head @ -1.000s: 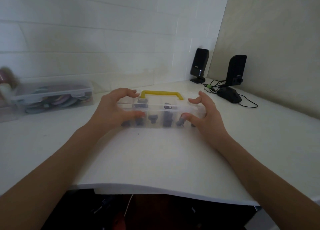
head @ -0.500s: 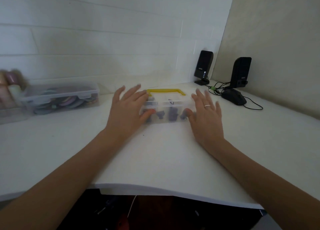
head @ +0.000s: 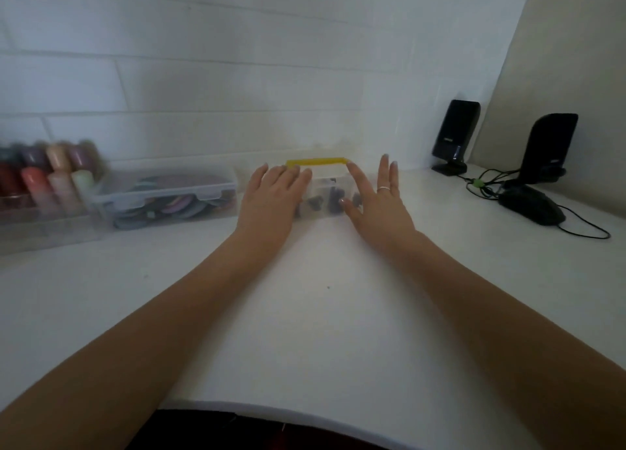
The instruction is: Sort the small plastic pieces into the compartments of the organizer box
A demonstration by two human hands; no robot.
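Note:
A clear organizer box [head: 325, 192] with a yellow handle [head: 316, 162] stands far back on the white desk, close to the wall. Dark small plastic pieces [head: 333, 201] show through its front wall. My left hand [head: 271, 202] lies flat with straight fingers over the box's left part. My right hand [head: 376, 202] lies with straight fingers against the box's right end and wears a ring. Both hands hide the ends of the box.
A clear lidded case [head: 166, 197] with coloured items sits left of the box. Further left is a tray of coloured bottles [head: 47, 178]. Two black speakers [head: 455, 136] and a black mouse [head: 531, 206] with cables occupy the right corner. The desk's front edge [head: 305, 412] is near me.
The box has slid away from me toward the wall. My fingers went from curled round its ends to straight, and both arms have stretched forward.

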